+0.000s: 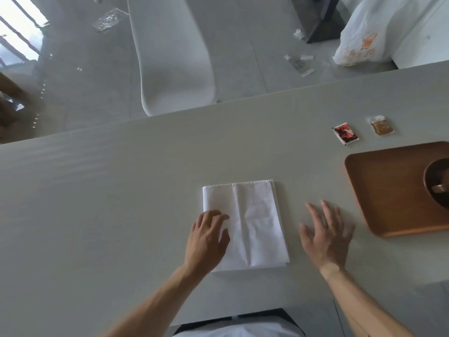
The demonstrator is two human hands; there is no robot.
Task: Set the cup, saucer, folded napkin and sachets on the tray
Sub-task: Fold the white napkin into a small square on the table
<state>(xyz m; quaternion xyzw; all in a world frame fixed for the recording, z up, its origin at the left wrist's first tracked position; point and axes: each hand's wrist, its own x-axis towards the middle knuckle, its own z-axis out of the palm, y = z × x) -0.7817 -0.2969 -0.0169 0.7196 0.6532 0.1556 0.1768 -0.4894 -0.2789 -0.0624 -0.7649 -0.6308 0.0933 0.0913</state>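
Note:
A white folded napkin (252, 222) lies flat on the pale table in front of me. My left hand (209, 235) rests on its left edge with fingers curled over the cloth. My right hand (325, 235) hovers flat with fingers spread, just right of the napkin and apart from it. A brown wooden tray (379, 190) sits at the right, holding a dark saucer (431, 175) with a cup (441, 188) cut off by the frame's edge. Behind the tray lie a red sachet (344, 133) and a brown clear sachet (381, 125).
The table's far edge (218, 105) runs across the middle of the view. Beyond it stand a white chair (175, 57) and a white plastic bag (374, 35) on the floor, with scraps of wrapper nearby.

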